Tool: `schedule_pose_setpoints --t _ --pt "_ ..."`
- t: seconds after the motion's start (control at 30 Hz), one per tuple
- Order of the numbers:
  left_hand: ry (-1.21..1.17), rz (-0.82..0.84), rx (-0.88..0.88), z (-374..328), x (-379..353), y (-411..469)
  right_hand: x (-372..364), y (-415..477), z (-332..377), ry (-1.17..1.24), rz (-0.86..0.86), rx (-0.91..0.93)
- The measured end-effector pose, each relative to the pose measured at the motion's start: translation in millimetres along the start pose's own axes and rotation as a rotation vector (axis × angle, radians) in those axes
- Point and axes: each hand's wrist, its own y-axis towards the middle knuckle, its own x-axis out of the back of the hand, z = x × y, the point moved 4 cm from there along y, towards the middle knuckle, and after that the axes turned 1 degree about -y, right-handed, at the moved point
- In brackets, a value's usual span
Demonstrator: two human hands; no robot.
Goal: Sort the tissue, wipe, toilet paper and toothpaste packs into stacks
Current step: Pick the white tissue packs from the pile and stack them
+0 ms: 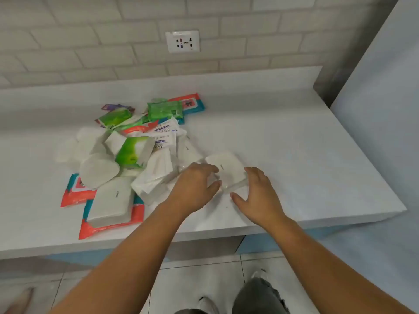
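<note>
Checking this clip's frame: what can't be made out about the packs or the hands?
All in the head view:
1. Lettering on the white pack: too small, blurred.
2. Whether the left hand grips or only touches it: its fingers cover the contact.
3. Lower packs in the pile: buried, count unknowable.
4. Print on the red-and-teal packs: covered by white packs on top.

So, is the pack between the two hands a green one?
No, the pack between the left hand and the right hand is white and lies on the counter.
</note>
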Motion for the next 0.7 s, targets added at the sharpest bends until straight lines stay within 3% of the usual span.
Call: schedule_pose_setpoints --t 0.17,0.27,0.57,0.7 --pt "0.043 0.066 -0.046 0.7 -21.7 49.7 -17.4 25.1 -18.3 -0.09 0.097 -0.05" --pt "0.121 0.129 -0.037 0.9 -30.2 73.1 -20.2 38.5 -17.4 -0.155 0.064 -0.044" --pt "0.178 0.244 0.288 -1.2 -44.2 109.2 -12.5 58.4 -40.4 0.001 0.082 -0.039" --pt "-0.043 0.157 0.422 -17.4 -55.3 114.5 22.7 64.0 -83.9 0.186 0.133 0.028"
